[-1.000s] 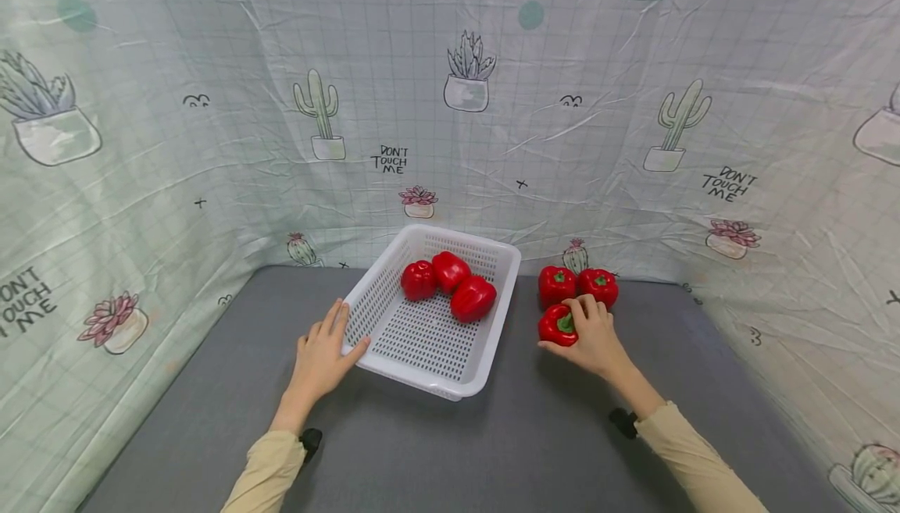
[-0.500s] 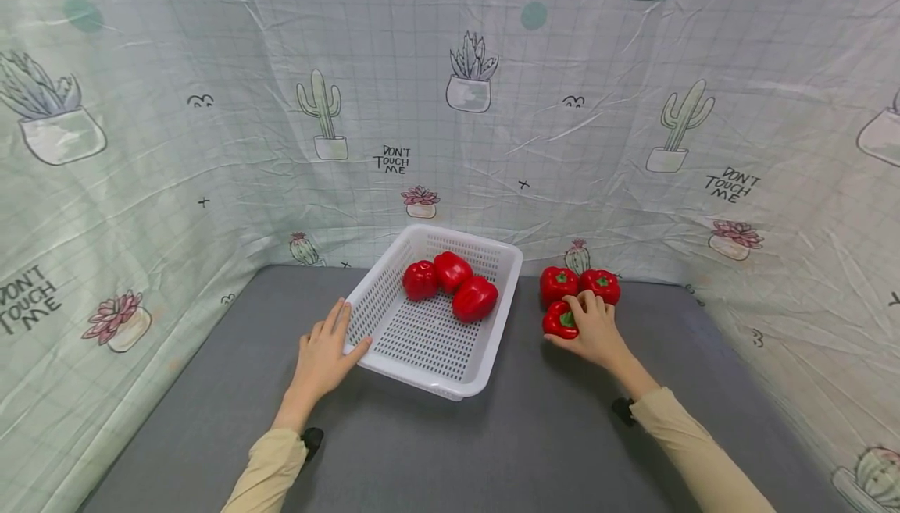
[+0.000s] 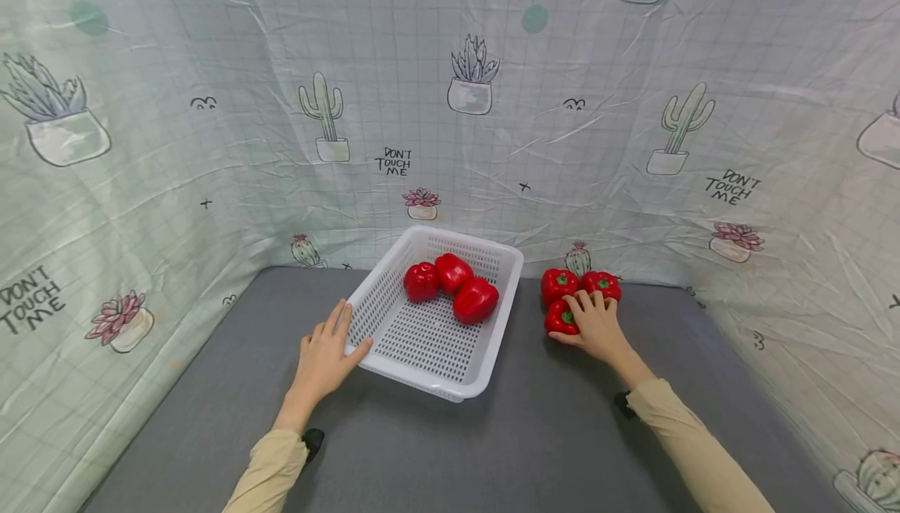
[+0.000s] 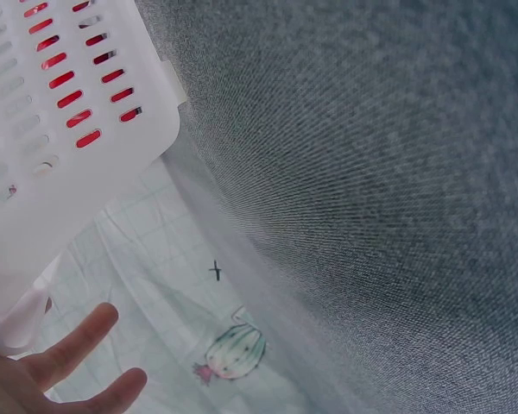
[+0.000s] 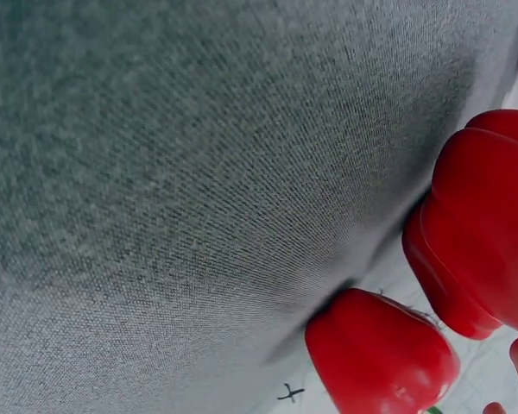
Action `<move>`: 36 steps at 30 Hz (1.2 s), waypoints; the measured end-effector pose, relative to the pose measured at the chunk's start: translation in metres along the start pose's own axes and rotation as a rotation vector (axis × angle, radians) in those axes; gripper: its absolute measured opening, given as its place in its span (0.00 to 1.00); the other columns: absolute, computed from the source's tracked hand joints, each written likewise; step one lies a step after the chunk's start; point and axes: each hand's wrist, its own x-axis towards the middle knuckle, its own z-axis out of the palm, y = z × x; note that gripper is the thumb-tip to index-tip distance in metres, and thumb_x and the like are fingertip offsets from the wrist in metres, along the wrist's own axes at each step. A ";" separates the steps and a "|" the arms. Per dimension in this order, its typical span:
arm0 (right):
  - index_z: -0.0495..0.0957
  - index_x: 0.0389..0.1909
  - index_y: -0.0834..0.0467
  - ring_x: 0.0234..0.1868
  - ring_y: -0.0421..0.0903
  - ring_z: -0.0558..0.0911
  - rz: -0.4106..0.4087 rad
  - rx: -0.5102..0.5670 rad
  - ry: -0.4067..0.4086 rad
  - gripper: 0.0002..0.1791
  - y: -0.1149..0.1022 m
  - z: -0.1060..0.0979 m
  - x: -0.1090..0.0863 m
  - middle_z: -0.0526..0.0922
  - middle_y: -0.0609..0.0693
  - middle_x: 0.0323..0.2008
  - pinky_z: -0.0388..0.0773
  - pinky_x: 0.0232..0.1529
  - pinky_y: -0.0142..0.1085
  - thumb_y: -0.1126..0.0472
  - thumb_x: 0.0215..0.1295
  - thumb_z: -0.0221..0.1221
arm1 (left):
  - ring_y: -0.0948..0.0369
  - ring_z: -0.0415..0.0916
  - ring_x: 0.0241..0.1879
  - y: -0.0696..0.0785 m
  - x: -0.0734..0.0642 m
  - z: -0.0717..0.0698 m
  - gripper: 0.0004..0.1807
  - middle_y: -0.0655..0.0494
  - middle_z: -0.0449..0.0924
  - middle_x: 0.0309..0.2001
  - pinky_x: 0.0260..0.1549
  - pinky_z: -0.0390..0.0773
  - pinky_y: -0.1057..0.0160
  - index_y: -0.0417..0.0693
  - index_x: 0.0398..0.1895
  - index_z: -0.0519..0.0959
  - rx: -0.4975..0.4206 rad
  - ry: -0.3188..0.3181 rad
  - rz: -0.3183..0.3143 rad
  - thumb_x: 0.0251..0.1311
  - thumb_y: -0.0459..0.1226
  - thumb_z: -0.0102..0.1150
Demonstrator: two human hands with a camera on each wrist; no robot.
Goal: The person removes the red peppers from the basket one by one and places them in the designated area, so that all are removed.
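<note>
Head view: right of the basket (image 3: pixel 415 377), I find the right hand (image 3: pixel 603 331) gripping a pepper (image 3: pixel 558 321), stem (image 3: pixel 567 316) upward, long axis finger-obscured; left hand (image 3: pixel 325 357) splayed, touching basket.

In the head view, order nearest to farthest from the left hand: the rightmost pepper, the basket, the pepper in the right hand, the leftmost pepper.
1. Basket: touching the left hand.
2. Leftmost pepper: inside the basket, towards its back.
3. Pepper in the right hand: right of the basket.
4. Rightmost pepper: behind and right of that one.
</note>
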 end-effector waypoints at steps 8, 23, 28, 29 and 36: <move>0.72 0.50 0.60 0.42 0.56 0.65 -0.018 0.018 -0.060 0.39 0.005 0.005 0.001 0.71 0.57 0.43 0.57 0.37 0.51 0.36 0.42 0.62 | 0.41 0.65 0.54 0.000 0.000 0.001 0.42 0.44 0.54 0.67 0.42 0.64 0.38 0.41 0.67 0.54 -0.008 -0.007 -0.004 0.55 0.56 0.49; 0.69 0.54 0.56 0.47 0.57 0.65 -0.043 0.107 -0.108 0.37 0.008 0.003 0.001 0.72 0.58 0.47 0.58 0.41 0.53 0.41 0.45 0.63 | 0.41 0.65 0.54 0.000 0.000 0.002 0.42 0.44 0.53 0.67 0.42 0.64 0.38 0.41 0.67 0.54 -0.004 -0.013 -0.015 0.55 0.56 0.50; 0.69 0.56 0.53 0.48 0.56 0.64 -0.027 0.133 -0.114 0.36 0.009 0.004 -0.001 0.69 0.58 0.45 0.57 0.41 0.53 0.43 0.45 0.63 | 0.41 0.65 0.54 0.000 0.000 0.002 0.42 0.44 0.53 0.67 0.42 0.64 0.37 0.40 0.67 0.54 -0.006 -0.017 -0.017 0.55 0.56 0.49; 0.68 0.56 0.52 0.47 0.56 0.63 -0.022 0.134 -0.116 0.36 0.009 0.005 -0.001 0.68 0.58 0.44 0.57 0.41 0.52 0.43 0.46 0.63 | 0.41 0.65 0.54 0.000 0.000 0.002 0.42 0.44 0.53 0.67 0.42 0.64 0.38 0.40 0.67 0.53 -0.004 -0.019 -0.017 0.55 0.56 0.49; 0.68 0.58 0.50 0.47 0.55 0.63 -0.002 0.142 -0.134 0.34 0.010 0.006 -0.003 0.68 0.57 0.45 0.58 0.41 0.52 0.44 0.47 0.61 | 0.41 0.65 0.54 0.000 0.001 0.001 0.42 0.44 0.52 0.67 0.42 0.63 0.37 0.41 0.67 0.53 -0.007 -0.019 -0.015 0.55 0.55 0.50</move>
